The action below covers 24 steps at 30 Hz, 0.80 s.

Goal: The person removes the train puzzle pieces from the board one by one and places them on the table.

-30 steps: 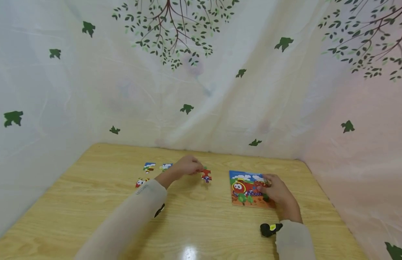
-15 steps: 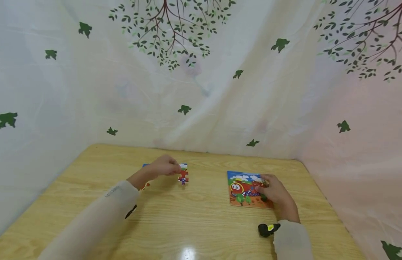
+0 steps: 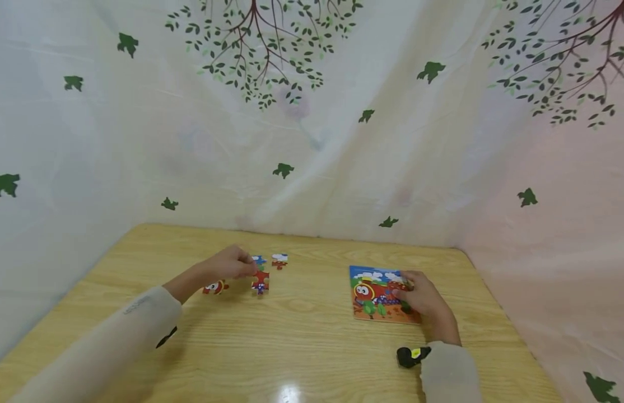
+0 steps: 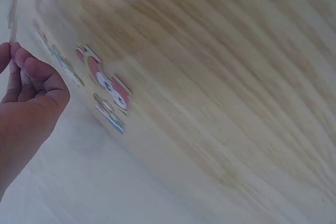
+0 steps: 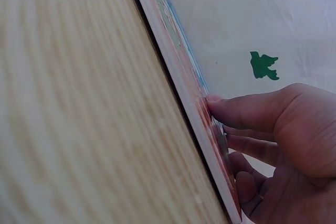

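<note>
We see the left hand [image 3: 230, 264] pinching a thin, red, interlocking puzzle piece with purple and green print [image 3: 260, 284], thumb and fingertips together on it. The piece is held up off the light wood-grain desk [image 3: 302, 347]; the left wrist view gives it to us nearly edge-on. Loose pieces lie near that hand: a red piece with round white cartoon eyes [image 3: 215, 287] on the desk, a blue-and-green piece [image 3: 259, 259] partly behind the held one, and a white-and-red cloud piece [image 3: 279, 261] to its right, apart. In the left wrist view we also get a small blue-and-white piece [image 4: 110, 115] beside the eyed one.

The right hand [image 3: 427, 296] grips the right side of a flat, square picture board with blue sky, orange ground and a red cartoon character [image 3: 368, 299], thumb on the printed face, other fingers curled by the edge. Board lies on the desk, well apart from the loose pieces. Both sleeves are pale; we note a black band with a yellow patch [image 3: 413, 356] at the right wrist. Behind the desk hangs a pale curtain [image 3: 322, 184] printed with green birds and leafy branches.
</note>
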Each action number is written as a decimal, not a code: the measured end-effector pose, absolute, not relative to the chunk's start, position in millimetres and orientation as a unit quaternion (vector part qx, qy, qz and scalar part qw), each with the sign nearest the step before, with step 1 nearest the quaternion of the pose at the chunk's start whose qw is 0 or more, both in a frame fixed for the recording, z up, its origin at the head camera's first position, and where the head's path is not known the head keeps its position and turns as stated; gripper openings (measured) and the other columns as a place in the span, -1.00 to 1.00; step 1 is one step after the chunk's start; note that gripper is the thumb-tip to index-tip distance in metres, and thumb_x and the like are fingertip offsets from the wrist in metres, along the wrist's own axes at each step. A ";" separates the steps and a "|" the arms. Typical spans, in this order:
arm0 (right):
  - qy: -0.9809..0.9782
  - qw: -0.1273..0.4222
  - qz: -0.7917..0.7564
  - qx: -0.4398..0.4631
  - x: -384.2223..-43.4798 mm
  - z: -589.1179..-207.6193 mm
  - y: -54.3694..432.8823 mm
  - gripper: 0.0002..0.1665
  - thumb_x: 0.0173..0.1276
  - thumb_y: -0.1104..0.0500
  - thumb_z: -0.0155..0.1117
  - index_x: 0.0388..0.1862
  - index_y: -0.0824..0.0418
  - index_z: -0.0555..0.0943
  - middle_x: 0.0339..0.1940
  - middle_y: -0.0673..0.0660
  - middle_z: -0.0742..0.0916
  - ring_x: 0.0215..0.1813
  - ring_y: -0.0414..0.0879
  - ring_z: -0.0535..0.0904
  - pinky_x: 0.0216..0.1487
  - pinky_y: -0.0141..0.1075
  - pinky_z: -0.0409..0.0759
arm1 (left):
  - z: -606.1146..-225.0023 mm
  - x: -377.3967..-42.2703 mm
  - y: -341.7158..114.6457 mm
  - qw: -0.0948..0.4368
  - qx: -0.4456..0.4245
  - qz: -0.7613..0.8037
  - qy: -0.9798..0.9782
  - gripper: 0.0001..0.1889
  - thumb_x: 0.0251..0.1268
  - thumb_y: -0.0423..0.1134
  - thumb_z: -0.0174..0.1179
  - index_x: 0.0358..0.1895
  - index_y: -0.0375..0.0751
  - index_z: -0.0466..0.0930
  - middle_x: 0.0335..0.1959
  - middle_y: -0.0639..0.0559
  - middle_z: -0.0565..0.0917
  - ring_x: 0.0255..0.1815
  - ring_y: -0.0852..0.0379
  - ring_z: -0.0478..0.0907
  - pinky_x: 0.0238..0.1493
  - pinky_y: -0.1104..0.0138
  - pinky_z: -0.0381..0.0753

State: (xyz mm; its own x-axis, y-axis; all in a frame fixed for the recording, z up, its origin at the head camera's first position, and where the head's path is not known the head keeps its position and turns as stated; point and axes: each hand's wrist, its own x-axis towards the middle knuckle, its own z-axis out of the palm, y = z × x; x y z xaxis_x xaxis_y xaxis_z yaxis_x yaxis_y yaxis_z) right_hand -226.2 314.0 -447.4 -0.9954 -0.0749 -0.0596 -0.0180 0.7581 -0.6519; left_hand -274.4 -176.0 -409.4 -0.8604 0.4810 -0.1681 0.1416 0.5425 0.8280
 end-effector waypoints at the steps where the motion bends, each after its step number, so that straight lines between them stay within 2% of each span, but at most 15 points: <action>1: 0.937 0.039 -0.347 -0.027 -226.1 -448.1 313.8 -0.32 0.50 0.26 0.26 0.47 0.54 0.30 0.47 0.59 0.29 0.50 0.52 0.14 0.43 0.35 0.16 | -409.1 -272.2 -179.4 0.190 0.182 0.441 0.858 -0.79 0.51 -0.28 0.17 -0.15 -0.38 0.70 -0.37 -0.03 0.62 -0.35 0.10 0.42 -0.17 0.18 0.52; 3: 0.938 0.035 -0.345 -0.030 -226.3 -448.7 313.4 -0.32 0.50 0.26 0.27 0.47 0.54 0.31 0.46 0.59 0.30 0.49 0.52 0.15 0.42 0.35 0.17 | -409.7 -269.3 -186.2 0.190 0.177 0.437 0.861 -0.79 0.52 -0.27 0.17 -0.08 -0.37 0.71 -0.21 -0.07 0.70 -0.26 0.08 0.48 -0.14 0.16 0.55; 6: 0.938 0.031 -0.343 -0.028 -225.8 -448.4 312.9 -0.33 0.50 0.27 0.26 0.46 0.54 0.32 0.46 0.59 0.31 0.49 0.52 0.16 0.42 0.35 0.19 | -412.6 -266.6 -194.6 0.186 0.179 0.429 0.866 -0.79 0.51 -0.28 0.18 -0.04 -0.36 0.71 -0.07 -0.10 0.73 -0.17 0.06 0.54 -0.08 0.15 0.60; 8: 0.938 0.031 -0.345 -0.026 -225.5 -447.8 313.1 -0.33 0.50 0.27 0.26 0.47 0.54 0.31 0.46 0.59 0.30 0.49 0.52 0.16 0.42 0.35 0.18 | -415.7 -265.8 -198.0 0.185 0.169 0.422 0.871 -0.83 0.48 -0.30 0.20 -0.07 -0.32 0.71 -0.12 -0.05 0.73 -0.18 0.06 0.55 -0.09 0.18 0.60; 15: 0.937 0.038 -0.346 -0.013 -225.6 -447.4 311.8 -0.32 0.52 0.26 0.24 0.49 0.52 0.29 0.49 0.58 0.27 0.51 0.52 0.13 0.44 0.34 0.15 | -421.7 -261.2 -201.5 0.176 0.173 0.408 0.879 -0.90 0.41 -0.36 0.23 -0.15 -0.29 0.72 -0.30 -0.02 0.68 -0.43 0.12 0.42 -0.33 0.26 0.49; 22: 0.938 0.038 -0.344 -0.013 -225.5 -447.4 312.2 -0.32 0.51 0.27 0.25 0.49 0.51 0.29 0.50 0.57 0.27 0.52 0.52 0.12 0.45 0.34 0.12 | -423.0 -264.5 -195.5 0.144 0.188 0.378 0.895 -0.90 0.41 -0.33 0.25 -0.18 -0.28 0.72 -0.32 0.02 0.71 -0.39 0.14 0.49 -0.27 0.25 0.53; 24: 0.938 0.038 -0.343 -0.014 -225.4 -447.3 312.5 -0.32 0.51 0.27 0.25 0.49 0.52 0.29 0.49 0.57 0.28 0.52 0.52 0.12 0.45 0.34 0.13 | -423.9 -266.4 -193.8 0.148 0.178 0.369 0.900 -0.91 0.41 -0.32 0.26 -0.19 -0.26 0.73 -0.37 0.02 0.69 -0.45 0.14 0.47 -0.35 0.26 0.52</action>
State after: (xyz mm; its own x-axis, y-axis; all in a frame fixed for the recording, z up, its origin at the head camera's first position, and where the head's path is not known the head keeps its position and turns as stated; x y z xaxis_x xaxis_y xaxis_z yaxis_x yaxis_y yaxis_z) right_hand -225.4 312.5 -447.3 -0.9968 -0.0512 -0.0611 0.0003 0.7639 -0.6454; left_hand -266.4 -193.8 -423.9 -0.8925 0.4303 -0.1350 0.2113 0.6635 0.7177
